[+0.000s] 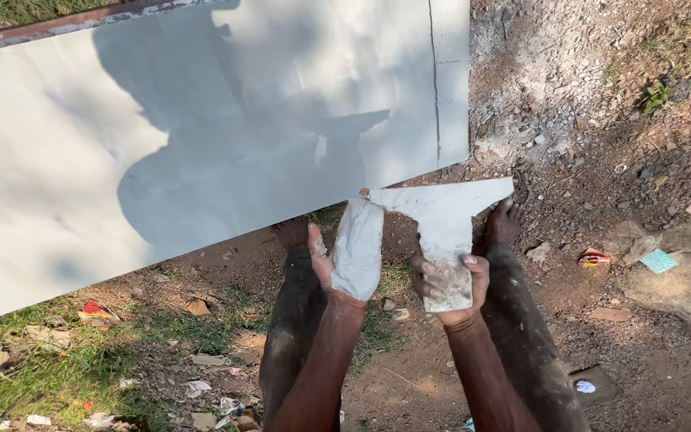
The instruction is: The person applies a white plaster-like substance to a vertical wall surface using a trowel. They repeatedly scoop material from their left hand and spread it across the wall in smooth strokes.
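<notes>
A large flat grey-white panel [161,120] lies tilted across the upper left, my shadow falling on it. My right hand [451,280] grips the handle of a wide T-shaped scraper blade [441,204], coated in pale putty, just below the panel's lower right corner. My left hand [337,264] holds a second flat putty-covered blade [357,248] upright, its top edge touching the left end of the wide blade. Both forearms reach up from the bottom of the view.
My bare legs and feet [505,224] stand on brown dirt under the hands. Grass and scraps of litter [93,310] lie at lower left. Gravelly soil and small wrappers [659,260] spread to the right. A rusty rail [57,24] borders the panel's top.
</notes>
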The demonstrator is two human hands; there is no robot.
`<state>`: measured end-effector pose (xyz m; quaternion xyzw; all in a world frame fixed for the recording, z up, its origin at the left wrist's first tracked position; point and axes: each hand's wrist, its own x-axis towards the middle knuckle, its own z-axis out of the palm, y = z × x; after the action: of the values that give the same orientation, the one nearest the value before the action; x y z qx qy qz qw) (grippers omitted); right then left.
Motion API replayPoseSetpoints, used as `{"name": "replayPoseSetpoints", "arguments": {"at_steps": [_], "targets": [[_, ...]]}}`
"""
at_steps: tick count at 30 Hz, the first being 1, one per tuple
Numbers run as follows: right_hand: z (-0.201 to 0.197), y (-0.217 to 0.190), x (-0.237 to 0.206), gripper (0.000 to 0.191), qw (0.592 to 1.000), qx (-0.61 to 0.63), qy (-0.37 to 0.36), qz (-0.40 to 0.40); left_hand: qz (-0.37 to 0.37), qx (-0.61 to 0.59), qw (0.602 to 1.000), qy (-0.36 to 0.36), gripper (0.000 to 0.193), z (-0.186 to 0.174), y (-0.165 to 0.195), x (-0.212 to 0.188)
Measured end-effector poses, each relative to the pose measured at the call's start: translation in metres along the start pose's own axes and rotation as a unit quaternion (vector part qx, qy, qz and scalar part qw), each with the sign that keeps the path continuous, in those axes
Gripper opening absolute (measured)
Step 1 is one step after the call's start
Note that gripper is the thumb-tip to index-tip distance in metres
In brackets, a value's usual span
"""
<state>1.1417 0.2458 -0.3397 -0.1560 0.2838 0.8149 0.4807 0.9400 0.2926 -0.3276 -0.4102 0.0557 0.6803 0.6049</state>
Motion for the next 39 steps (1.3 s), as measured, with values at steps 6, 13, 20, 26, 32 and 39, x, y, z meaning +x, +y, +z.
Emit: {"name": "replayPoseSetpoints", "arguments": {"at_steps": [6, 13, 20, 26, 32, 39], "targets": [[0.021, -0.013, -0.011, 0.067, 0.966, -0.086, 0.207, -0.129, -0.025, -0.018, 0.999, 0.033, 0.1, 0.003, -0.003, 0.011], [0.052, -0.152, 0.192, 0.078, 0.414, -0.865, 0.271, -0.085, -0.059, 0.055, 0.994, 0.074, 0.096, 0.018, -0.003, 0.018], [0.058, -0.184, 0.36, 0.086, 0.085, -0.966, 0.092, -0.227, -0.026, 0.185, 0.978, 0.094, 0.089, 0.017, 0.019, 0.01], [0.047, -0.196, 0.389, 0.063, 0.078, -0.973, 0.126, -0.175, -0.001, 0.182, 0.976, 0.12, 0.088, 0.025, 0.027, 0.008], [0.045, -0.196, 0.39, 0.071, 0.046, -0.967, 0.083, -0.236, 0.003, 0.171, 0.979, 0.107, 0.089, 0.029, 0.031, 0.01], [0.053, -0.19, 0.391, 0.067, 0.075, -0.976, 0.113, -0.17, 0.006, 0.193, 0.974, 0.123, 0.089, 0.031, 0.033, 0.011]]}}
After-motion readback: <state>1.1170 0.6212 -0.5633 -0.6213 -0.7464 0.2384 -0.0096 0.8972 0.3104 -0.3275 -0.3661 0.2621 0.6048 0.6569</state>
